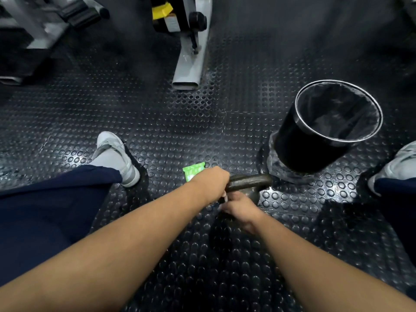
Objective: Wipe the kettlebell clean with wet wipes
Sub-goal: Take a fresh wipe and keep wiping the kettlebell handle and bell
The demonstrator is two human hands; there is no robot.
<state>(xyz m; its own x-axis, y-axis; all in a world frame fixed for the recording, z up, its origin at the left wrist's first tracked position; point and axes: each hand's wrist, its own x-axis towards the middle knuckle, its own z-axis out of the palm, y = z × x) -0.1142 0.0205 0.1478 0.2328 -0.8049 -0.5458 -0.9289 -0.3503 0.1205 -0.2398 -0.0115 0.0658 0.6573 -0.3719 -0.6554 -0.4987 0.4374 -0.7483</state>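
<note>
A black rubber floor [180, 122] with raised round studs fills the view. A round black waste bin [299, 140] with a metal rim and a dark liner stands on it at the right. Grey trainers, one at the left [114, 154] and one at the right edge [398, 163], rest on the floor below navy trousers [45, 210]. Farther off stands a grey machine leg [191, 64] with a yellow part [161, 10] above it; more grey gym equipment [40, 30] sits at the upper left.

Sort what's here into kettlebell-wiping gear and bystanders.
Job: kettlebell; left hand gripping its handle; right hand at its body; green wet-wipes pack; lined bin, likely for used wipes.
Lying about: grey machine foot; sneakers.
</note>
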